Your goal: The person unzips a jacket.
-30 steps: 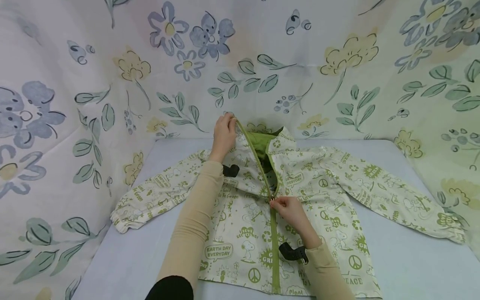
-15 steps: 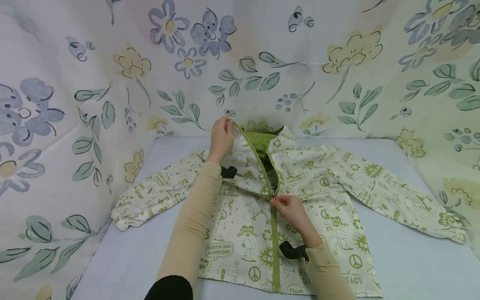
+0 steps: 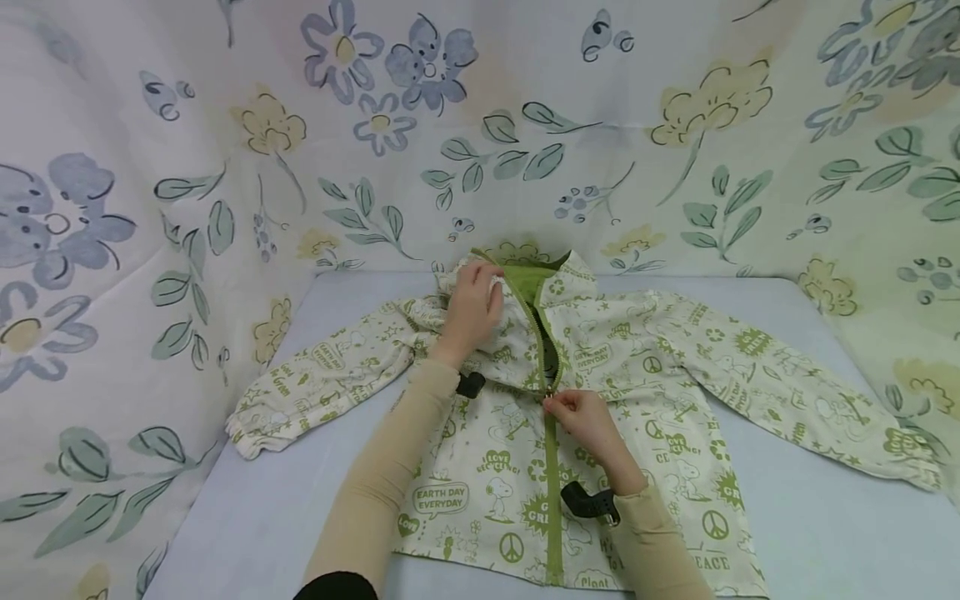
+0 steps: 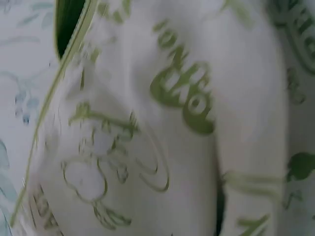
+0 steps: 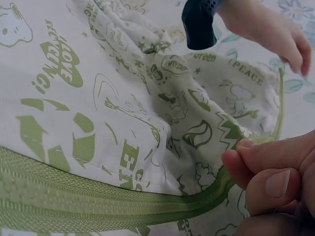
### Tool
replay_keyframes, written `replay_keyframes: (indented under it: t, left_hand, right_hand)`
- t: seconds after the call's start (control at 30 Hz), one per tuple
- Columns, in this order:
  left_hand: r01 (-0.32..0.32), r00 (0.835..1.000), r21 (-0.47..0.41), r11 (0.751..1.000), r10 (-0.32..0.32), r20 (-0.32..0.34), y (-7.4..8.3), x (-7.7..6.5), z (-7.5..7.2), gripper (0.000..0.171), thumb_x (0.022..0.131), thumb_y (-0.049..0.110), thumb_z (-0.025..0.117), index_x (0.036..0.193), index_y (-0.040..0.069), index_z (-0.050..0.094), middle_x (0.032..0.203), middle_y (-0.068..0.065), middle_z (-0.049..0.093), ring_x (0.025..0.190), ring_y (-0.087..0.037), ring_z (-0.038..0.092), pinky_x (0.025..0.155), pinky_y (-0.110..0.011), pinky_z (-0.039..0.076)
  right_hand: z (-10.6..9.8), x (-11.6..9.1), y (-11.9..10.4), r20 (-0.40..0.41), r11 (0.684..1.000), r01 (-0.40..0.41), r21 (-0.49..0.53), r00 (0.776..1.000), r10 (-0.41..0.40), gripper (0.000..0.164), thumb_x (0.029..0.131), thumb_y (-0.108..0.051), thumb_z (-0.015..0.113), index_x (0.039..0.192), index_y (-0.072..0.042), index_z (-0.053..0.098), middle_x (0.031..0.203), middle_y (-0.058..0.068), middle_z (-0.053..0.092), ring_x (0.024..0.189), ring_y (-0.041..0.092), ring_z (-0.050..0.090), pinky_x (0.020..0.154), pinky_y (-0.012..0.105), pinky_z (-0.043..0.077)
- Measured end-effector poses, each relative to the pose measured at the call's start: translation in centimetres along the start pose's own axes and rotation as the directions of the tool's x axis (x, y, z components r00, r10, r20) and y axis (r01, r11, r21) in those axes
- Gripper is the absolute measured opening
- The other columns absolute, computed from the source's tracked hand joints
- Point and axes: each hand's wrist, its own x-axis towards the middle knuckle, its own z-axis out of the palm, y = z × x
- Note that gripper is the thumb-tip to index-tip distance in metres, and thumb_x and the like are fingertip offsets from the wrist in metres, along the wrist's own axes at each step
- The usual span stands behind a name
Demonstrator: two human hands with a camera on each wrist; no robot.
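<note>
A white hooded jacket with green cartoon and lettering prints [image 3: 495, 492] lies front up, its sleeves spread to both sides. Its green zipper [image 3: 553, 508] is closed from the hem up to chest height and gapes above, showing a green lining [image 3: 525, 279]. My right hand [image 3: 588, 421] pinches the zipper pull [image 3: 550, 395] between thumb and forefinger; the fingers hide most of the pull in the right wrist view. My left hand [image 3: 472, 308] is over the jacket's upper left front, close to the collar edge, fingers loosely bent and apart. In the right wrist view the left hand [image 5: 275, 37] holds nothing.
The jacket lies on a pale table covering [image 3: 817, 533]. A floral-print curtain [image 3: 480, 108] rises behind the table and along both sides. Dark wrist-worn devices [image 3: 588, 502] sit at both wrists.
My left hand has let go of the raised collar edge and moved down and to the right. The upper front panel has sunk, narrowing the gap. The right hand stays on the zipper pull.
</note>
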Motion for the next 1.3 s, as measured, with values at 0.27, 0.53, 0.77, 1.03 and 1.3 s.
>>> replay_keyframes:
  t: [0.27,0.53,0.77,1.03,1.3]
  left_hand:
    - [-0.312,0.796,-0.168,0.935,0.354,0.492,3.1,-2.1,1.2,0.023,0.093,0.003,0.046,0.104,0.007,0.066,0.108,-0.004,0.058,0.105,-0.016,0.052,0.097,-0.020,0.036]
    - [-0.413,0.645,-0.181,0.892,0.428,0.633,3.5,-2.1,1.2,0.023,0.092,0.003,0.047,0.105,0.006,0.066,0.111,-0.006,0.059,0.109,-0.018,0.051,0.102,-0.023,0.031]
    - [-0.391,0.601,-0.221,0.893,0.430,0.673,2.9,-1.8,0.9,0.013,0.091,0.007,0.054,0.096,0.009,0.066,0.100,-0.001,0.058,0.096,-0.015,0.051,0.086,-0.021,0.042]
    - [-0.299,0.610,-0.251,0.921,0.386,0.692,2.6,-1.4,0.2,0.010,0.091,0.008,0.059,0.090,0.013,0.067,0.090,0.003,0.058,0.087,-0.011,0.050,0.077,-0.017,0.042]
    - [-0.256,0.630,-0.241,0.936,0.351,0.693,2.6,-1.1,-0.2,0.010,0.092,0.011,0.060,0.096,0.011,0.069,0.093,0.001,0.058,0.089,-0.011,0.051,0.079,-0.017,0.043]
  right_hand:
    - [-0.2,0.0,-0.2,-0.006,0.999,0.035,0.007,0.999,-0.035,0.024,0.092,-0.017,0.060,0.077,0.001,0.068,0.046,-0.001,0.039,0.039,0.012,0.030,0.037,0.024,0.027]
    - [-0.1,0.0,-0.2,0.012,1.000,0.024,0.006,1.000,-0.024,0.025,0.092,-0.017,0.059,0.076,0.001,0.067,0.047,0.000,0.042,0.039,0.011,0.031,0.037,0.024,0.028]
    - [-0.4,0.0,-0.1,0.017,0.998,0.060,-0.008,0.998,-0.060,0.025,0.092,-0.017,0.059,0.077,0.001,0.068,0.046,-0.002,0.040,0.039,0.011,0.030,0.037,0.024,0.028]
    - [-0.6,0.0,-0.2,0.003,0.997,0.070,0.011,0.998,-0.070,0.026,0.093,-0.019,0.058,0.081,0.001,0.069,0.048,0.001,0.042,0.040,0.010,0.031,0.038,0.025,0.030]
    - [-0.6,0.0,-0.4,-0.020,0.996,0.083,0.021,0.996,-0.083,0.027,0.094,-0.021,0.057,0.085,0.001,0.069,0.046,-0.001,0.040,0.037,0.008,0.026,0.036,0.023,0.026]
